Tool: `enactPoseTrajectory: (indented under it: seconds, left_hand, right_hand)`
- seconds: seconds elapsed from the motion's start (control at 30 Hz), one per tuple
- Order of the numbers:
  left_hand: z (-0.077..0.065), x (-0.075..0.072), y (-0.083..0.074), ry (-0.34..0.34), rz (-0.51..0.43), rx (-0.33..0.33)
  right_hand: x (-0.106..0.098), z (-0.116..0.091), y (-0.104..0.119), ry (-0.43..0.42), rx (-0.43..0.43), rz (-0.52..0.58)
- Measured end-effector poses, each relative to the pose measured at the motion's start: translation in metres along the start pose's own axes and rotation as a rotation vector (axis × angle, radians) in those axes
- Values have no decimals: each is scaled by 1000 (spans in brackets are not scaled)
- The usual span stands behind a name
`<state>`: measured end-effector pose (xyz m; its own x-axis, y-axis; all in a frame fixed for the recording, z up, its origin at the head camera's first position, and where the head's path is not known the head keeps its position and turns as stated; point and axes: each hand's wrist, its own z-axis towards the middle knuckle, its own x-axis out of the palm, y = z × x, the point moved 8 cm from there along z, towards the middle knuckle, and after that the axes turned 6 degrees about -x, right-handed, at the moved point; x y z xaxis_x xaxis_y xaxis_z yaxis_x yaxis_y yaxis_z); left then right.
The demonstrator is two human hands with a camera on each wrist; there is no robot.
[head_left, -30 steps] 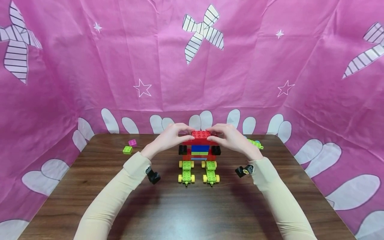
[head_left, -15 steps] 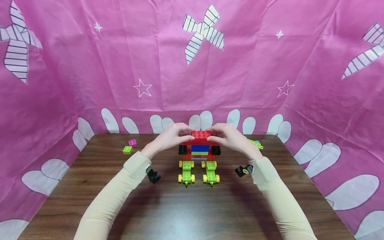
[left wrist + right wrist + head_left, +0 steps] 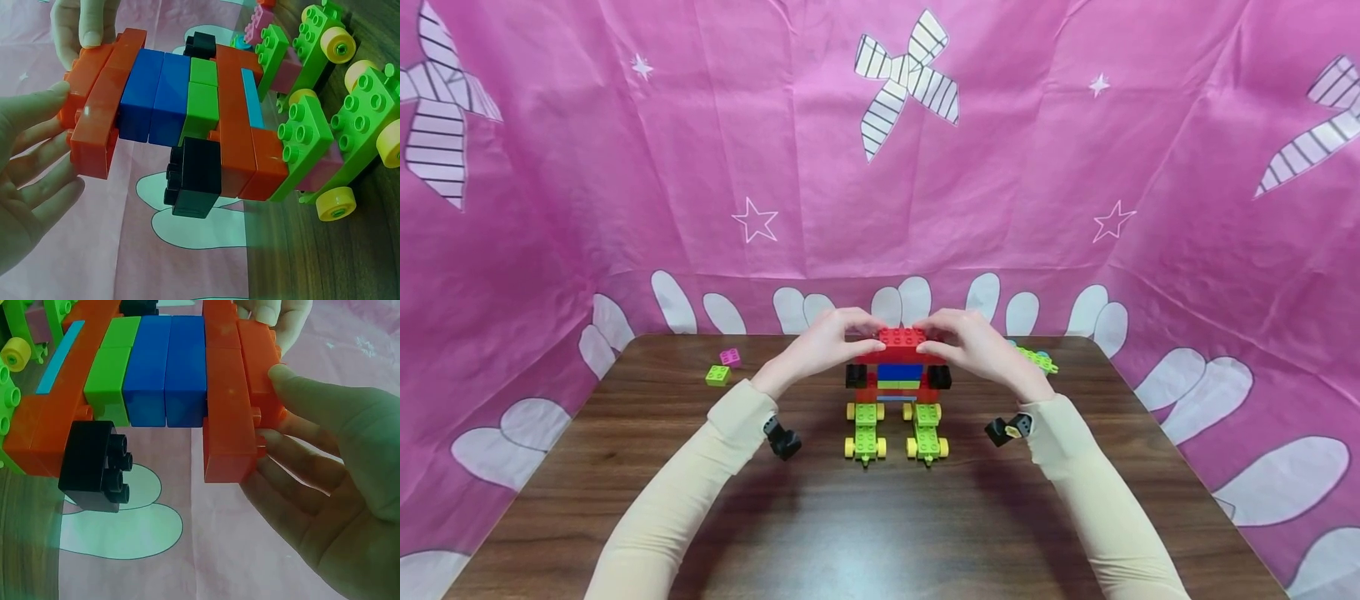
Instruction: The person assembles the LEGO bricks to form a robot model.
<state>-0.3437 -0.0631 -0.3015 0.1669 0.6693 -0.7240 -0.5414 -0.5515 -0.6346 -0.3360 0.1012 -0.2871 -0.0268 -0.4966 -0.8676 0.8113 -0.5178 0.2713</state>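
Observation:
A figure of toy building bricks stands upright mid-table. My left hand [image 3: 816, 346] and right hand [image 3: 977, 346] pinch opposite ends of its topmost red brick [image 3: 902, 337]. The left thumb [image 3: 47, 103] presses the brick's near face, as does the right thumb [image 3: 306, 384]; the other fingers curl behind. Beneath it runs a wider red layer [image 3: 103, 119], then blue bricks [image 3: 153, 97] and green ones [image 3: 200, 103]. A black brick [image 3: 857, 376] juts out on the left, another black brick [image 3: 939, 377] on the right. Green wheeled bases [image 3: 866, 435] with yellow wheels [image 3: 943, 447] carry everything.
Back left on the wooden table [image 3: 880, 533] lie a green brick [image 3: 718, 376] and a pink brick [image 3: 730, 357]. A green plate-like piece [image 3: 1037, 360] lies partly hidden behind the right wrist. Pink cloth [image 3: 820, 225] hangs around the table's back and sides.

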Motion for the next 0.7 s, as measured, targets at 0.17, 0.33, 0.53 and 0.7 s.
enactPoseTrajectory:
  seconds: [0.17,0.33,0.53,0.7]
  left_hand:
    - [-1,-1,-4,-13,13,16]
    - [0,0,-3,-14,43,25]
    - [-1,1,-3,-9,73,28]
    - [-1,1,-3,-6,68,19]
  right_hand:
    - [0,1,-1,-12,8,25]
    - [1,1,-1,-9,7,15]
    - [0,1,0,21,-2,-4]
    - [0,2,1,27,2,-7]
